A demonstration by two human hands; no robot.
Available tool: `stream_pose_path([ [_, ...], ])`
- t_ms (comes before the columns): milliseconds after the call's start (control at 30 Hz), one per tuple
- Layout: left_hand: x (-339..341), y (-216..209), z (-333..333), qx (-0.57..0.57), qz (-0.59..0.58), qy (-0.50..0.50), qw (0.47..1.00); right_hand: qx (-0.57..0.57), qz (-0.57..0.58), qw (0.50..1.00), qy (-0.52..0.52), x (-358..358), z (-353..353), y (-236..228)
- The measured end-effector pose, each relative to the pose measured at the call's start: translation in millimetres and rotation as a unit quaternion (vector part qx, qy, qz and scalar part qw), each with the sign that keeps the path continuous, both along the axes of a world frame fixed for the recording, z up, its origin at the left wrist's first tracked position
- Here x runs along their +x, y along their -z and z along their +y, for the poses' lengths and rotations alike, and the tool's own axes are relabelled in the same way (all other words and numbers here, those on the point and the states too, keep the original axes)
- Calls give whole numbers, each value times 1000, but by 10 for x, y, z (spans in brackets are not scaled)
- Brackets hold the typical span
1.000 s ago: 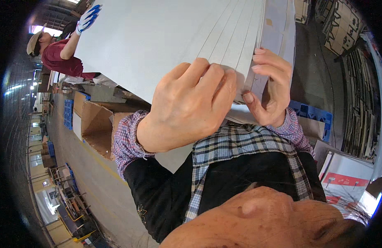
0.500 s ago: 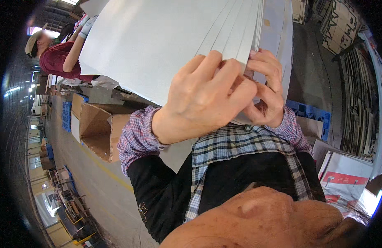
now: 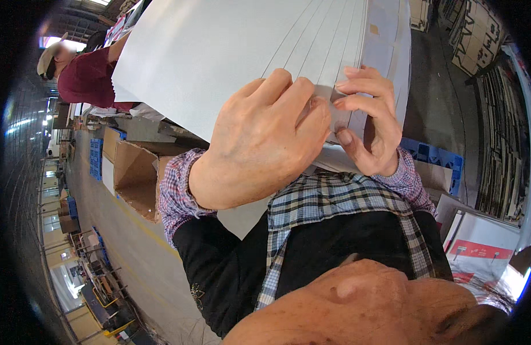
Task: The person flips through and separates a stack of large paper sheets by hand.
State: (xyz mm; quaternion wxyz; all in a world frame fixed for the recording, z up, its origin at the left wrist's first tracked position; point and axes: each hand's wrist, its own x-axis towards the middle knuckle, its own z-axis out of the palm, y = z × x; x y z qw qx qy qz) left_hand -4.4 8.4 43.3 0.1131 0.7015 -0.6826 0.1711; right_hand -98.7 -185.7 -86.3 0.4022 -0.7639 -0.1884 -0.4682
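Note:
Large white sheets (image 3: pixel 219 46) lie before me in a stack, their right edges fanned out in narrow steps. My left hand (image 3: pixel 262 138) is closed at the near edge of the fanned sheets, fingers curled over and thumb bent in. The sheet edges in its grip are partly hidden behind the hand. Just to its right, my right hand (image 3: pixel 375 123) is held with thumb and fingers apart and curved, its fingertips close to the fanned edges. Nothing shows between that thumb and the fingers except the sheets behind.
A person in a dark red shirt (image 3: pixel 87 77) stands at the far left of the stack. An open cardboard box (image 3: pixel 138 178) is on the floor at left. Blue pallets (image 3: pixel 435 158) lie under the stack's right side. Stacked boards (image 3: pixel 501 144) stand at far right.
My left hand has shifted slightly left and its thumb has drawn away from the right hand. My right hand's fingers have opened from the sheet edges. The other person's hands have left view.

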Motion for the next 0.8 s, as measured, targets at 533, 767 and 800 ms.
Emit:
stream_pose_path([
  [533,-64,80,-110,-76,-108,-3,991,-60,0,996,70,-38,81,-78],
  [767,-47,169,-159,-83,-33,27,996,-55,-11,996,76,-14,89,-53],
  [800,-36,174,-139,-83,-33,29,996,-62,-14,995,73,-15,84,-71],
])
